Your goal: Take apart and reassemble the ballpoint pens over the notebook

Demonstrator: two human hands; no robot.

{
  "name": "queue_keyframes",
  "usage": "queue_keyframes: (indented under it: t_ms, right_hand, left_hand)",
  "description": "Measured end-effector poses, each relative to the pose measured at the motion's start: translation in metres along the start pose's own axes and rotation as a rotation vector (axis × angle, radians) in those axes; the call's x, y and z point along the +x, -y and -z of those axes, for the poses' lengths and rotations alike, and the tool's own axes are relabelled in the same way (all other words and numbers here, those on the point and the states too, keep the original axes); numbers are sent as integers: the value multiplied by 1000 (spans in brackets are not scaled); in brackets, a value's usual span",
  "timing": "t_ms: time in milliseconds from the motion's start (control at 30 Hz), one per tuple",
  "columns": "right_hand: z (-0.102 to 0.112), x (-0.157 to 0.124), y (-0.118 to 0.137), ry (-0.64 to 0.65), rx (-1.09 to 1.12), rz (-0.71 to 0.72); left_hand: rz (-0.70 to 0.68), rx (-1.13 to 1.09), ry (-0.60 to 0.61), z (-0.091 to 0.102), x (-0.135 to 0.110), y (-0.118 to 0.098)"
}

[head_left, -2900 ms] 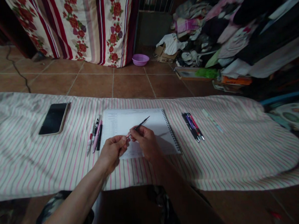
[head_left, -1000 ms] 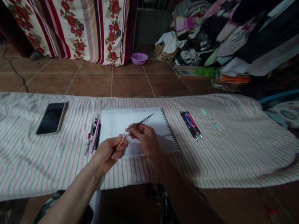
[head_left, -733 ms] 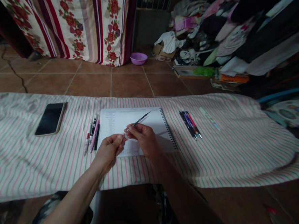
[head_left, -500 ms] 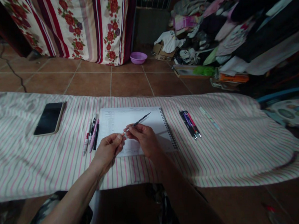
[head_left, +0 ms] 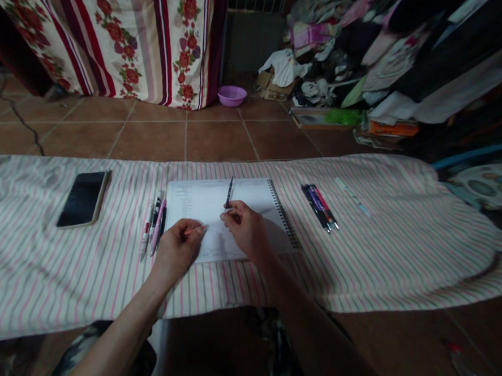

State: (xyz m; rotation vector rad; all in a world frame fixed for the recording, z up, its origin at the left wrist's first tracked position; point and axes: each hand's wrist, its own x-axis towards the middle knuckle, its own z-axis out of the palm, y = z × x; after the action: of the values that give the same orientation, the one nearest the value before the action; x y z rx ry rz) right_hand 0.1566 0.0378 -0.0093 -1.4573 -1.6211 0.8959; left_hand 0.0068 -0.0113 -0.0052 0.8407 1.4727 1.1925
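My right hand [head_left: 245,225] is closed on a slim dark patterned pen or pencil [head_left: 230,192], whose pointed end slants up and away over the page. A small orange-and-white piece [head_left: 195,230] is pinched in my left hand [head_left: 181,237]; its kind is too small to make out. Both hands are over an open spiral notebook [head_left: 251,189], a gap between them. Left of the notebook lie several pens [head_left: 153,225] side by side. More pens [head_left: 319,207], black, purple and red, lie to its right, with a pale pen [head_left: 352,197] beyond them.
A phone [head_left: 84,199] lies at the left on the striped cloth [head_left: 399,247] that covers the low surface. Beyond it, a purple basin [head_left: 232,96] stands on the tiled floor near a floral curtain [head_left: 144,47]. Clothes [head_left: 316,33] are heaped at the back right.
My hands have moved apart, the orange-and-white piece staying in the left. The pen or pencil in my right hand has turned to point more steeply away from me.
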Motion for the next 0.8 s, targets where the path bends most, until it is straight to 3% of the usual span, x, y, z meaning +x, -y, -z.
queue_keyframes:
  t_ms: [200, 367, 533, 800]
  right_hand:
    - [3, 0, 6, 16, -169, 36]
    - [1, 0, 1, 24, -298, 79]
    - [-2, -1, 0, 5, -408, 98]
    - [-6, -3, 1, -8, -494, 100]
  left_hand:
    - [-251, 427, -74, 4, 1, -4]
    - [-310, 658, -81, 1, 2, -7]
    - [-252, 605, -63, 2, 5, -6]
    - [-22, 267, 0, 10, 6, -10]
